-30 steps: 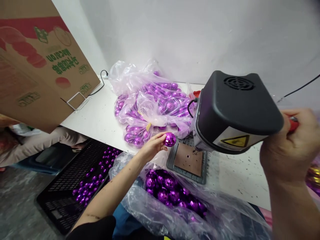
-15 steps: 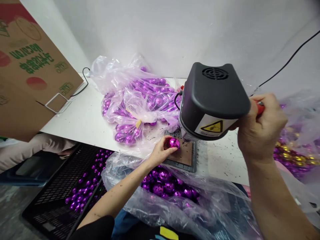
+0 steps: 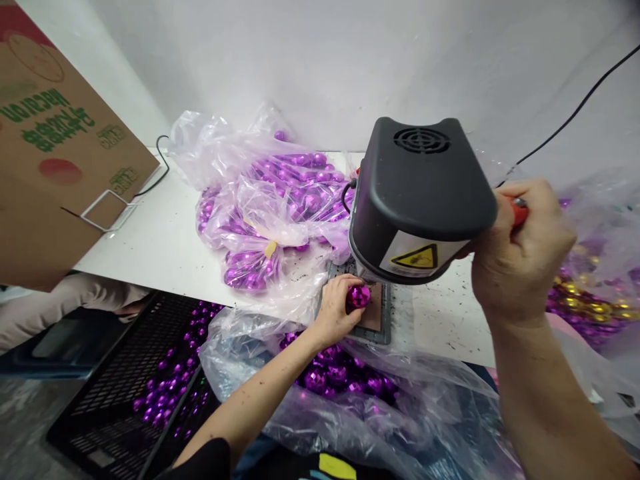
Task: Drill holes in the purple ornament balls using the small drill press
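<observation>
My left hand (image 3: pixel 339 308) pinches a shiny purple faceted ball (image 3: pixel 359 296), held over the brown-topped base plate (image 3: pixel 373 319) of a press-like machine. My right hand (image 3: pixel 517 250) is wrapped around a red-ended handle at the right side of the machine's black housing (image 3: pixel 425 180). A yellow warning label (image 3: pixel 415 257) is on the front of that housing, and its upper part hides whatever is directly beneath it. Below my left hand, an open clear plastic bag (image 3: pixel 425 407) holds several more purple faceted balls (image 3: pixel 337 377) at my lap.
Tied clear bags of purple balls (image 3: pixel 250 267) lie on the white table (image 3: pixel 150 233). A black crate (image 3: pixel 100 400) with small purple balls is at lower left. A cardboard box (image 3: pixel 65 173) stands left, beside a person's leg (image 3: pixel 60 307). Bags with gold and purple balls (image 3: pixel 595 307) are at right.
My left hand has moved right and slightly down with the purple ball, further over the base plate. My right hand keeps its grip on the handle. The whole view has shifted slightly.
</observation>
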A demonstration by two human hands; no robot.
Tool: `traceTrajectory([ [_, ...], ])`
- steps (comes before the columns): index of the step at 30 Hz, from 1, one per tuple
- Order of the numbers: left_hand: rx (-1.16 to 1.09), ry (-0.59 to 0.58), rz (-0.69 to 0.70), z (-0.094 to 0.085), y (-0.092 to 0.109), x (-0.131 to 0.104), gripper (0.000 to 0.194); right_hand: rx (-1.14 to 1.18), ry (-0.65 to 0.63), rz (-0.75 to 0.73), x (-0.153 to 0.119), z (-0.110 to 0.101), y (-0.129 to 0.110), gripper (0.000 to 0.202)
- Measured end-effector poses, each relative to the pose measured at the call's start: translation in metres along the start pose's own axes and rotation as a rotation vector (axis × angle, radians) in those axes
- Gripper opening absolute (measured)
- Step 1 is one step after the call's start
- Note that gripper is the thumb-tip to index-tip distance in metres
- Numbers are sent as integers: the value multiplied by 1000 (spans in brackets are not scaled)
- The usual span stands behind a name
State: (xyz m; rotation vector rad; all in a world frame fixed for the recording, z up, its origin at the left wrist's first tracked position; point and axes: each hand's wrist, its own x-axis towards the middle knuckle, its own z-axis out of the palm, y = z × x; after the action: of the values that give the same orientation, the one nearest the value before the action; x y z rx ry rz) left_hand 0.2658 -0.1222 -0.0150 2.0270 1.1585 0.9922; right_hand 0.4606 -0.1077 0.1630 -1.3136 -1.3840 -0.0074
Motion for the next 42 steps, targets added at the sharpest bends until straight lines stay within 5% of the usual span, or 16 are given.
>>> traceTrajectory([
  [7, -351, 258, -346, 1, -15, -28, 52, -54, -12, -19, 1, -2, -2, 45],
  [24, 41, 61, 18, 11, -12, -12, 50, -60, -13, -9, 0, -2, -2, 47],
  [30, 63, -47, -27, 6, -5, -9, 52, -33, -14, -12, 1, -2, -2, 42],
  [42, 126, 30, -88, 11, -2, -4, 45, -24, -68, -9, 8, -6, -8, 31],
])
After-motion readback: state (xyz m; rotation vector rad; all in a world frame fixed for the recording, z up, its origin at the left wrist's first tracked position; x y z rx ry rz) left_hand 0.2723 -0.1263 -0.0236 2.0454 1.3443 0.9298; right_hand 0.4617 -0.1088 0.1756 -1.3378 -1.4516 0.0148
